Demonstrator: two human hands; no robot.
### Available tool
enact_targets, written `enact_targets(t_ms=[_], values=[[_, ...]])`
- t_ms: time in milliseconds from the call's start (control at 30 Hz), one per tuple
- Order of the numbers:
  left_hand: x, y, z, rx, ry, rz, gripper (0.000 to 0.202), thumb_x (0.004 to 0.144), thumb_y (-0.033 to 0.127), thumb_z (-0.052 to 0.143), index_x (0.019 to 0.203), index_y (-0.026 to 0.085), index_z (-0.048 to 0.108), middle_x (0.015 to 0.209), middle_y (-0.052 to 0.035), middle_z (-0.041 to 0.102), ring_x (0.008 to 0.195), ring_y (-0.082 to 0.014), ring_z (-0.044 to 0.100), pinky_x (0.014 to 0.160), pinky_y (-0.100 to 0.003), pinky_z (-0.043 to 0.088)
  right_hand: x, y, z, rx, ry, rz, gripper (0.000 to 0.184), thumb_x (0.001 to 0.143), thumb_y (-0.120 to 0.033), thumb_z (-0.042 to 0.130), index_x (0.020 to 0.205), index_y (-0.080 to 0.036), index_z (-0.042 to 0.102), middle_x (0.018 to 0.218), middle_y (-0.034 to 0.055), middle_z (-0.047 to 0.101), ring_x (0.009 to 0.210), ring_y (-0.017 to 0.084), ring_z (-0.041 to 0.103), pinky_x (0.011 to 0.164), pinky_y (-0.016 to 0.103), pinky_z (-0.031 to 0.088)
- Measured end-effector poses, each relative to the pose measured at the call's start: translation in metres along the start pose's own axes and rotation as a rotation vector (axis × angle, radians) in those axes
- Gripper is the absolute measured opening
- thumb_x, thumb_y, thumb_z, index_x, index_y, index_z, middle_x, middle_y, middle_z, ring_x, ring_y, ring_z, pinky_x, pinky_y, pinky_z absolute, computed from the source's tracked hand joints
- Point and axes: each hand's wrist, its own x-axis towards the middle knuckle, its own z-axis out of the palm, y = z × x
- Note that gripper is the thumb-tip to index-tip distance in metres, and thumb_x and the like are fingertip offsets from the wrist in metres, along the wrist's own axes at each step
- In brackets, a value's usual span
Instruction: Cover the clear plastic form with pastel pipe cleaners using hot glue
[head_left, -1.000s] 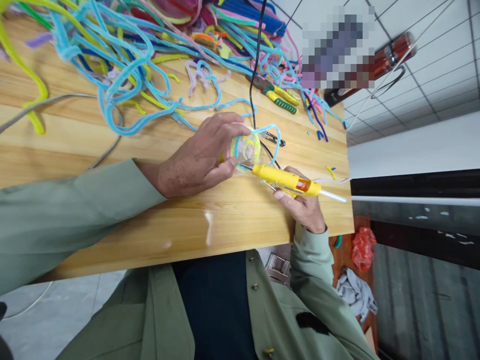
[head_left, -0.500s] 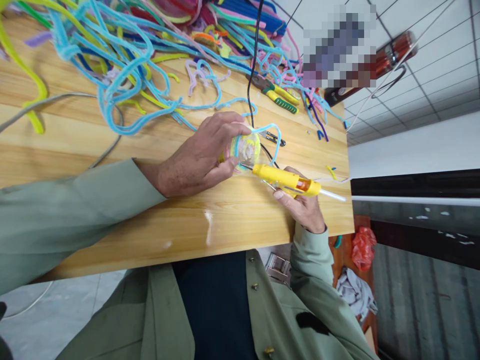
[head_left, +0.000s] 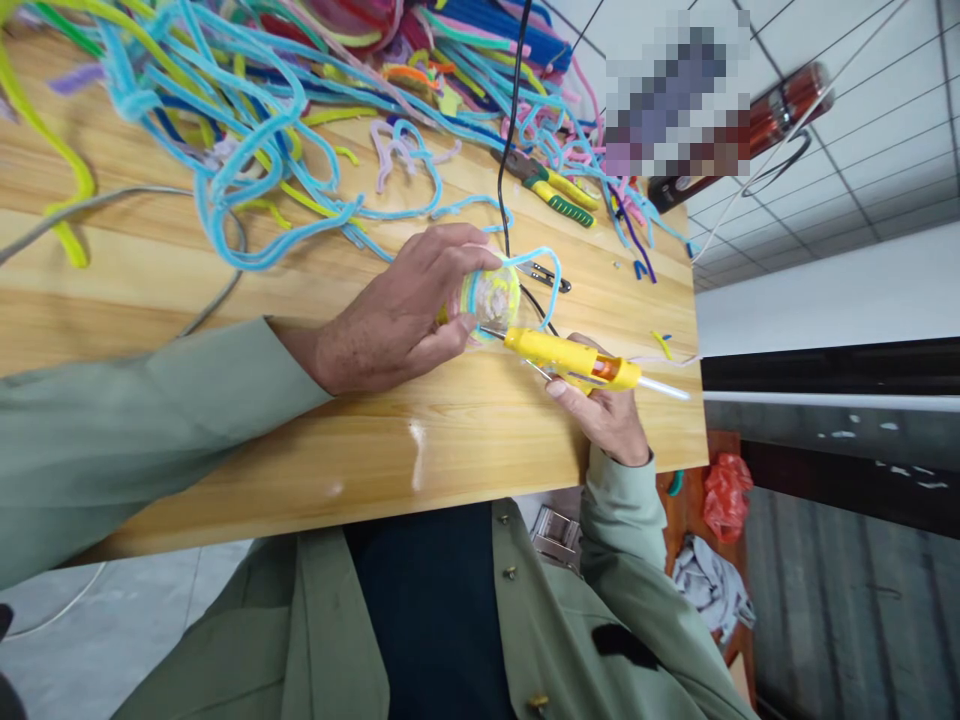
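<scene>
As I inspect the head view, I find the left hand part-curled, gripping a wound piece over the counter. The right hand is closed round a yellow glue gun, nozzle at the piece's edge; contact I cannot confirm. Yellow and blue windings are in place; one blue strand loops free, not yet laid.

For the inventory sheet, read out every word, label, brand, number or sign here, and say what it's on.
No text can be read.
Yellow glue gun: small marking on its side, too small and blurred to read.
Red and black bottle: pale marks, too small to read.
</scene>
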Motion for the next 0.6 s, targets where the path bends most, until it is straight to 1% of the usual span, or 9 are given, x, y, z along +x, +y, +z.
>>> enact_targets(t_ms=[100,200,267,333,433,500,600], values=[[0.0001,-0.0009,0.0011,0.018,0.015,0.023,0.051,0.112,0.027,0.055,0.161,0.019,0.044,0.155,-0.0214,0.058,0.153,-0.0376,0.056,0.129,-0.069,0.051,0.0001,-0.0006,0.0001,-0.001,0.005,0.01,0.038,0.107,-0.057,0.073,0.087,-0.027,0.062,0.088,0.0002,0.052,0.077,0.021,0.054,0.07,0.039,0.043],[-0.0003,-0.0008,0.0018,0.002,0.017,-0.01,0.05,0.114,0.03,0.053,0.162,0.025,0.044,0.157,-0.0171,0.058,0.155,-0.036,0.056,0.131,-0.067,0.051,0.0007,-0.0016,0.0005,-0.018,0.011,0.038,0.043,0.104,-0.063,0.074,0.085,-0.027,0.061,0.087,0.0002,0.052,0.076,0.021,0.054,0.07,0.039,0.044],[-0.0007,-0.0013,0.0023,-0.003,0.016,-0.011,0.051,0.113,0.03,0.055,0.162,0.026,0.043,0.157,-0.0157,0.058,0.155,-0.0353,0.055,0.132,-0.065,0.051,0.0013,-0.002,0.0008,-0.022,0.017,0.036,0.046,0.104,-0.065,0.074,0.083,-0.027,0.059,0.085,0.0002,0.052,0.075,0.022,0.053,0.069,0.039,0.044],[-0.0012,-0.0025,0.003,0.003,0.019,-0.009,0.052,0.113,0.029,0.056,0.163,0.025,0.043,0.156,-0.0164,0.058,0.155,-0.0352,0.054,0.133,-0.064,0.05,0.0018,-0.0021,0.0011,-0.02,0.018,0.024,0.046,0.104,-0.064,0.074,0.081,-0.027,0.058,0.083,0.0003,0.051,0.075,0.022,0.053,0.068,0.039,0.043],[-0.0014,-0.0038,0.0035,-0.001,0.021,0.012,0.053,0.113,0.032,0.056,0.164,0.023,0.042,0.156,-0.0191,0.057,0.154,-0.0369,0.054,0.131,-0.067,0.051,0.0017,-0.0017,0.0013,-0.031,0.025,0.021,0.046,0.103,-0.064,0.075,0.081,-0.027,0.059,0.083,0.0006,0.052,0.075,0.022,0.053,0.067,0.04,0.045],[-0.001,-0.0028,0.0029,-0.011,0.022,0.015,0.054,0.114,0.034,0.055,0.165,0.025,0.041,0.157,-0.0191,0.057,0.154,-0.0377,0.055,0.13,-0.07,0.051,0.0013,-0.0014,0.0013,-0.041,0.027,0.022,0.045,0.102,-0.064,0.076,0.082,-0.027,0.06,0.083,0.0009,0.054,0.076,0.023,0.054,0.068,0.04,0.047],[-0.0002,0.0008,0.0008,-0.028,-0.001,-0.042,0.051,0.115,0.031,0.052,0.165,0.031,0.04,0.16,-0.0165,0.057,0.156,-0.037,0.054,0.133,-0.071,0.048,0.001,-0.0014,0.0013,-0.033,0.029,0.012,0.041,0.103,-0.061,0.076,0.083,-0.027,0.062,0.084,0.0013,0.055,0.077,0.023,0.055,0.069,0.041,0.048]])
